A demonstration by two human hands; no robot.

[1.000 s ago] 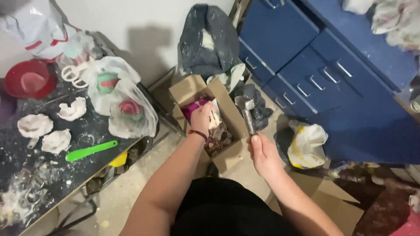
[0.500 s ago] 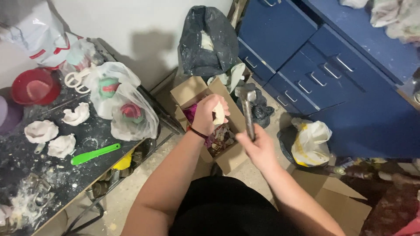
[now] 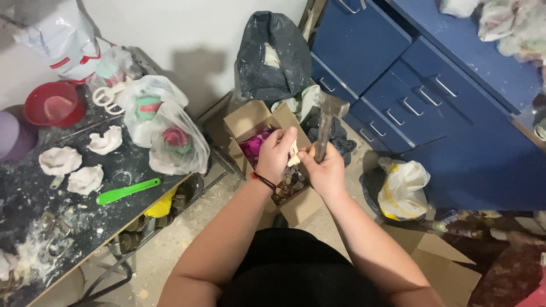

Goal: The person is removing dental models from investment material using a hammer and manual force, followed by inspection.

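Plaster-pale and likely brittle, the cast piece (image 3: 294, 154) is sitting clenched in the left hand (image 3: 277, 154) over the cardboard box (image 3: 245, 120); at 3 o'clock, the right hand (image 3: 325, 170) is gripping the heavy hammer (image 3: 325, 129) low on its handle.

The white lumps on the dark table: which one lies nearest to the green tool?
The lowest lump, just left of the green tool; the other two lie farther up.
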